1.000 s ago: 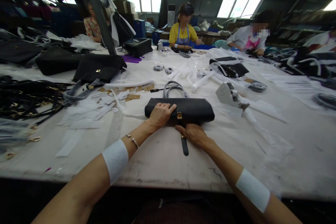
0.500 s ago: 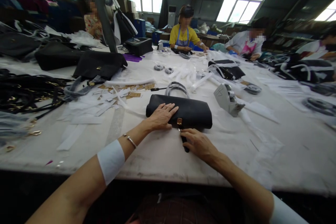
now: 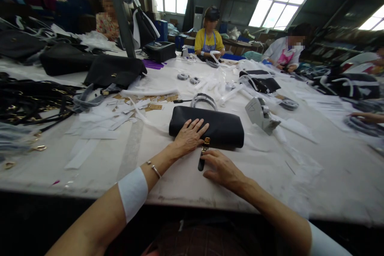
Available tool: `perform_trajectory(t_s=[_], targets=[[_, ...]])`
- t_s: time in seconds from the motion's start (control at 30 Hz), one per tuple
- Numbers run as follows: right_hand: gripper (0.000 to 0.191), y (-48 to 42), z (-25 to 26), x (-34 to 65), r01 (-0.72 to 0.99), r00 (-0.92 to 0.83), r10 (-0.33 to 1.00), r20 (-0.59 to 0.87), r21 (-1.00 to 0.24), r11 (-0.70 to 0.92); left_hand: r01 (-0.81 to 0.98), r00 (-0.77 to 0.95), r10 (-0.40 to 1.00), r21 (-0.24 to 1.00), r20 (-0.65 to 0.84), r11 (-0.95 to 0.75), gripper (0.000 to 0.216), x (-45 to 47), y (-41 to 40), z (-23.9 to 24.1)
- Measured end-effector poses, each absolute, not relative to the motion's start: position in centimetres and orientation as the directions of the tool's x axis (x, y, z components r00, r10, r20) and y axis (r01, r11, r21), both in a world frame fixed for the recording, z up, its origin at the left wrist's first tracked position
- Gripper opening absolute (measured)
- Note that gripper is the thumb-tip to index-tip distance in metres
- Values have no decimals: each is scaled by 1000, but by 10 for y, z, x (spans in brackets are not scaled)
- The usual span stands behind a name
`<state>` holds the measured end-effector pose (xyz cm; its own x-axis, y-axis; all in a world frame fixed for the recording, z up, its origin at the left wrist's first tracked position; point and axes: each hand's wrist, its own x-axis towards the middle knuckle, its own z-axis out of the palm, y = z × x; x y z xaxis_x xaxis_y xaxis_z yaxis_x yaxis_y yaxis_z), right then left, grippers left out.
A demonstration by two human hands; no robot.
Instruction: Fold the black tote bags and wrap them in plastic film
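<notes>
A black handbag [image 3: 222, 126] lies on the white worktable before me, its wrapped handle [image 3: 207, 100] looping out behind it. My left hand [image 3: 190, 138] rests flat on the bag's flap with the fingers stretched out. A gold clasp [image 3: 207, 141] sits at the flap's front edge, and a short black strap [image 3: 201, 164] with gold metal hangs from there onto the table. My right hand [image 3: 223, 168] is beside this strap, its fingertips touching or almost touching the strap's upper part. The thumb is apart from the fingers, and nothing shows between them.
A grey tape dispenser [image 3: 261, 116] stands right of the bag. Paper strips and tags [image 3: 111, 118] lie scattered to the left, near black straps [image 3: 33, 102] and more black bags [image 3: 114, 73]. A metal post [image 3: 121, 16] rises at back left. Several people work around the table.
The short strap has swung left and its gold metal now shows more. My right hand's fingers have loosened from around it. My left hand has shifted slightly right on the flap.
</notes>
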<state>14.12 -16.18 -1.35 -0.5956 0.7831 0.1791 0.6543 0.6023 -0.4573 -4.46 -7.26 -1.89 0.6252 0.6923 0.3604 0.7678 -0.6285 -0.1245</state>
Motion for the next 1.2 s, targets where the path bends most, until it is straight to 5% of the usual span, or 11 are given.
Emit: perform_trajectory(t_s=[0.3, 0.5, 0.7, 0.87, 1.07, 1.2], targets=[[15, -151, 12, 115, 607, -794, 608, 32, 97, 788, 763, 629, 699, -102, 340, -638, 60, -46, -71, -15], [15, -138, 18, 120, 516, -852, 522, -42, 107, 850, 763, 630, 702, -94, 331, -640, 60, -46, -71, -14], [17, -125, 9, 125, 371, -922, 387, 1, 287, 883, 767, 624, 709, -80, 329, -637, 59, -46, -70, -12], [17, -112, -2, 139, 390, -919, 394, 30, 223, 893, 760, 628, 702, -72, 335, -646, 58, -46, -70, -13], [13, -125, 16, 146, 359, -930, 353, -104, -42, 932, 766, 620, 703, -76, 348, -638, 60, -46, -70, -14], [6, -143, 26, 139, 482, -873, 468, -136, -111, 869, 764, 622, 702, -74, 346, -641, 61, -45, -69, -15]])
